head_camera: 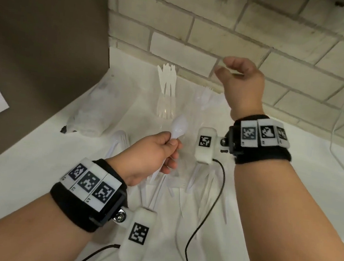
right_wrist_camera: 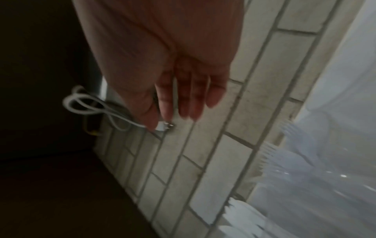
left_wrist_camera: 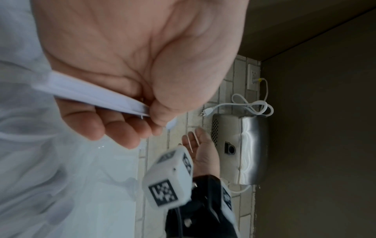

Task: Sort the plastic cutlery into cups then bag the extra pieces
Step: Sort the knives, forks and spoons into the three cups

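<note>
My left hand (head_camera: 170, 144) pinches the handle of a white plastic spoon (head_camera: 179, 125), bowl up, above the middle of the counter. In the left wrist view the spoon handle (left_wrist_camera: 97, 95) runs across the palm under the thumb. My right hand (head_camera: 226, 67) is raised in front of the brick wall, fingers relaxed and holding nothing; the right wrist view shows those fingers (right_wrist_camera: 183, 96) nearly straight. A clear cup of knives (head_camera: 166, 95) and a clear cup of forks (head_camera: 204, 99) stand by the wall. Loose white cutlery (head_camera: 204, 193) lies spread on the counter below my hands.
A crumpled clear plastic bag (head_camera: 97, 109) lies at the left of the white counter (head_camera: 36, 158), beside a brown panel (head_camera: 45, 32). A white cord (head_camera: 342, 118) hangs at the right. A metal appliance (left_wrist_camera: 244, 149) is mounted on the wall.
</note>
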Motion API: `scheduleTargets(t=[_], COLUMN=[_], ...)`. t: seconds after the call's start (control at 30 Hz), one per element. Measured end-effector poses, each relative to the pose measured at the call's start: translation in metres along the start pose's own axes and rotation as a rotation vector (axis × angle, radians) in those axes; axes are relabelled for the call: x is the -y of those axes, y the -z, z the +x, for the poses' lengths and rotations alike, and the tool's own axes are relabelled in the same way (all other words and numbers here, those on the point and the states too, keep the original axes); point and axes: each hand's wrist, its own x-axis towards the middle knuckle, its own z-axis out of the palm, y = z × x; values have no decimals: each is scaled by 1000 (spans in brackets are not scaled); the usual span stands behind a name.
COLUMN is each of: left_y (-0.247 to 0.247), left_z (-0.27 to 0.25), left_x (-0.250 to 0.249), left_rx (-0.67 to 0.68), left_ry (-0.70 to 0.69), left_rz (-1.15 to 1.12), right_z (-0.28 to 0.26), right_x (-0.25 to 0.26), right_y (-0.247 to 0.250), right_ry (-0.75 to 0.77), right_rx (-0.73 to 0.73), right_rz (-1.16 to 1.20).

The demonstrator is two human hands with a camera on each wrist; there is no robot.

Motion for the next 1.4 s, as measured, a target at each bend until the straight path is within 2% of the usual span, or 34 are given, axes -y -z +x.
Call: scheduleTargets(t=[0.13,0.2,0.23,0.3,0.4,0.5,0.57,0.63,0.7,0.8,0.9,1.07,1.2,1.4], left_y=[-17,-27,-33,-43,-60,-72,-69,-57,-41,-21,-10,-6,-12,-19], left_z=[-5,-7,-7,-7,-9,-12,-8,-2,4,11,14,14,14,12], left_x=[-5,-5,-5,-5,-1,4,7,8,8,11,16,27,32,31], left_rx=[46,52,49,41,105,164,144,52,-57,-114,-50,50,84,1], left_ry=[-40,-71,-84,-113,-148,-128,-135,-150,-159,-147,-100,38,84,82], left_rz=[55,160,211,325,493,467,465,502,557,679,873,1105,1222,1332], right_z=[-56,-79,-89,-103,-117,-118,-107,-85,-56,-15,14,32,26,-1], right_x=[28,31,30,23,6,-4,-2,1,0,-12,-33,-78,-85,-52], right_y=[33,45,49,49,50,63,80,98,112,113,97,68,65,85], right_ry=[-165,-267,-305,-323,-280,-294,-277,-199,-40,151,159,-2,-96,16], right_rx=[483,613,615,537,402,391,299,131,-37,-172,-177,-36,62,15], right_rz=[-197,-277,-278,-287,-352,-378,-350,-323,-344,-406,-458,-573,-688,-751])
